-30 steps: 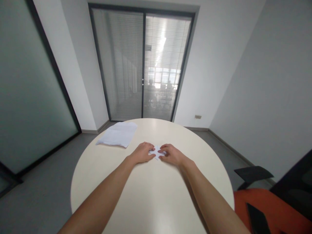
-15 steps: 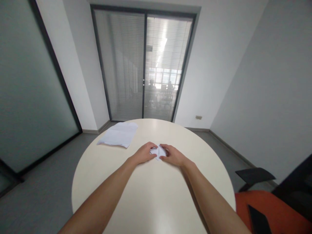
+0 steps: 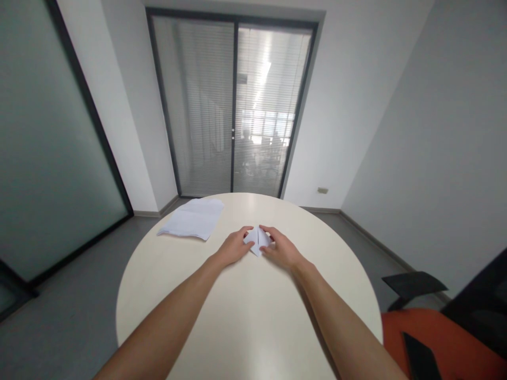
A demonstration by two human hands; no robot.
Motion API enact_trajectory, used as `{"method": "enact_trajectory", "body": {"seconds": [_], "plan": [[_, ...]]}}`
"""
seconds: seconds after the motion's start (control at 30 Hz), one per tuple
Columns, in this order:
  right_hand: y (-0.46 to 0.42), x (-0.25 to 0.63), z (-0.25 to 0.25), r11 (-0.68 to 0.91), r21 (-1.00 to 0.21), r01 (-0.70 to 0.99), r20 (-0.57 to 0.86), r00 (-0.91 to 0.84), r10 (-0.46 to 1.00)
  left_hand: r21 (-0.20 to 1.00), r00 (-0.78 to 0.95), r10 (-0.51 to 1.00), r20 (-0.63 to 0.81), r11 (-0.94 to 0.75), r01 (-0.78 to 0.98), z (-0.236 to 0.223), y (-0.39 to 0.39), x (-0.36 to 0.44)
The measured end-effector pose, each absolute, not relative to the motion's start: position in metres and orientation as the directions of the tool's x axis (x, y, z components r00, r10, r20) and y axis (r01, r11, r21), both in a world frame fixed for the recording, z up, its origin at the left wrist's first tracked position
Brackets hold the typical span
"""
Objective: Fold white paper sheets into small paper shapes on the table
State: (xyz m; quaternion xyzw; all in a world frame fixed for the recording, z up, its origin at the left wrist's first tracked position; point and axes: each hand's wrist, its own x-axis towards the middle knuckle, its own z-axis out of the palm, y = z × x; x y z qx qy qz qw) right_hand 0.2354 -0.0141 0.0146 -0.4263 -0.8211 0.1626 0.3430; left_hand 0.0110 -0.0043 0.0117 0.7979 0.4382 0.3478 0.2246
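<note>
folded paper (image 3: 257,240) pinched between left hand (image 3: 233,247) and right hand (image 3: 282,249)

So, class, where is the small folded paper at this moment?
In the head view, the small folded paper sits near the middle of the round table, pinched between the left hand and right hand.

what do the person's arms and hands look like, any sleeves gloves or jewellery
Both arms are bare from the bottom edge of the picture up to the hands: no sleeves show. The left hand and the right hand are ungloved. No watch, bracelet or ring can be made out, though the fingers are small in the view, so a thin ring could be missed.
</note>
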Motion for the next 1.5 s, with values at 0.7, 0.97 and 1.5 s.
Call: {"method": "enact_trajectory", "body": {"seconds": [0.7, 0.97, 1.5], "plan": [[-0.02, 0.23, 0.029, 0.685, -0.408, 0.603, 0.614, -0.374, 0.695, 0.587, 0.291, 0.741, 0.605, -0.662, 0.467, 0.026, -0.009, 0.017], [-0.018, 0.23, 0.027, 0.661, -0.458, 0.594, 0.591, -0.352, 0.726, 0.595, 0.258, 0.756, 0.601, -0.639, 0.488, 0.023, -0.006, 0.017], [-0.012, 0.244, 0.022, 0.548, -0.619, 0.562, 0.566, -0.164, 0.808, 0.775, 0.058, 0.83, 0.554, -0.54, 0.327, 0.016, 0.008, 0.013]]}}
